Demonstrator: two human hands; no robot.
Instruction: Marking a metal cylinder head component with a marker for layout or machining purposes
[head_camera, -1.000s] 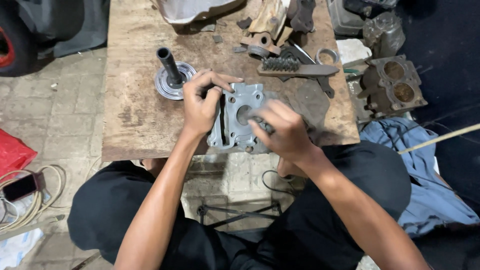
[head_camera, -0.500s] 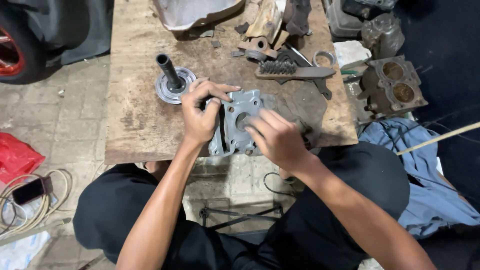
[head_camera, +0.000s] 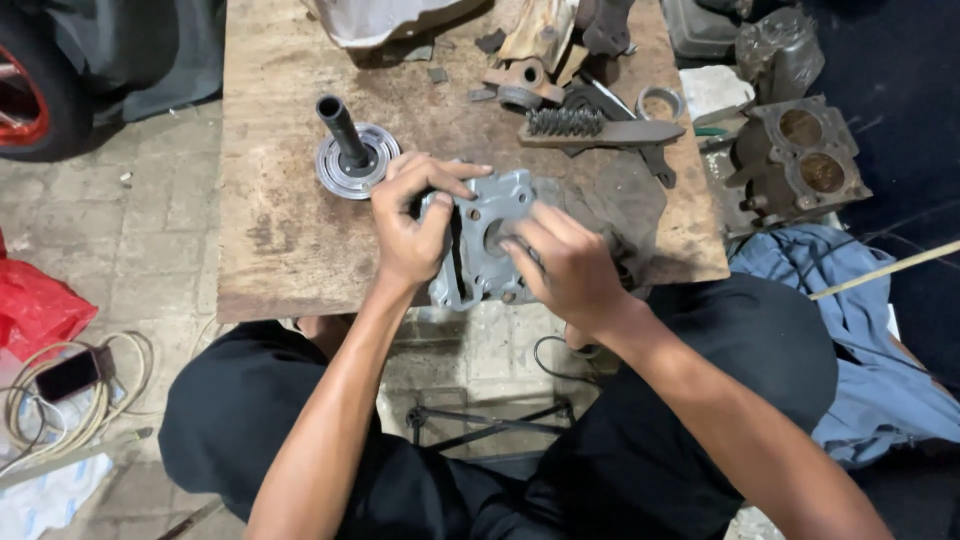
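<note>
Grey metal plate (head_camera: 485, 240) at table's near edge, held by left hand (head_camera: 410, 235), fingers clamped. Right hand (head_camera: 565, 262) shifted onto plate centre; fingers closed, contents unclear.

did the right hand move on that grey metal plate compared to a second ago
Yes. The right hand slid up and left across the grey metal plate, toward its centre hole and closer to the wire brush; earlier it sat at the plate's lower right edge.

Small repair workshop, likely for engines, set on a paved brick floor (head_camera: 120, 230). Low worn wooden counter (head_camera: 290, 230) strewn with greasy metal parts: wire brush (head_camera: 590, 125), flanged shaft (head_camera: 352, 155), grey cast housing (head_camera: 490, 235). Two-bore engine block (head_camera: 800, 160) alongside; tyre (head_camera: 40, 90) at the edge.
</note>
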